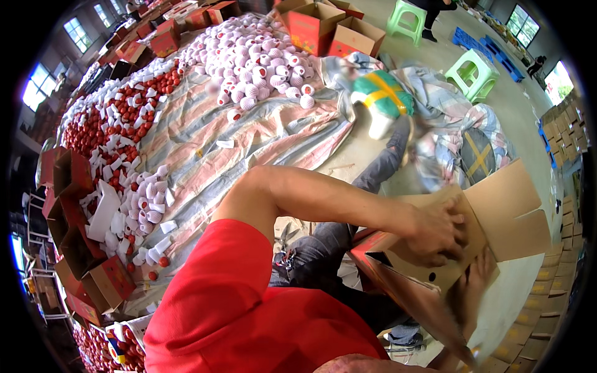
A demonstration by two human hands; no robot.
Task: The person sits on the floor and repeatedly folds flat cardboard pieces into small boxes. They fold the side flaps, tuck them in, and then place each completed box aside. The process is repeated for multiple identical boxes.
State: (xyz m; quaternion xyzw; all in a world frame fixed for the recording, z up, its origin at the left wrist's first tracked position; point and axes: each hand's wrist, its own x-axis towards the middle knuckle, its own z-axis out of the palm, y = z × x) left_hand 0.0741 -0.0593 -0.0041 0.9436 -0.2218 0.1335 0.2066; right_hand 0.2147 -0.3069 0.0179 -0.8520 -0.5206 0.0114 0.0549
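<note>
Head view: hands [437, 239], grip unclear, touch a carton [449, 273], flap [499, 188] pointing right, long axis unclear.

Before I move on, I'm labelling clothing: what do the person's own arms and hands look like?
The left arm wears a short red sleeve and is bare below it. The left hand and right hand are gloveless. No watch shows at the left wrist. The right sleeve cannot be made out.
</note>
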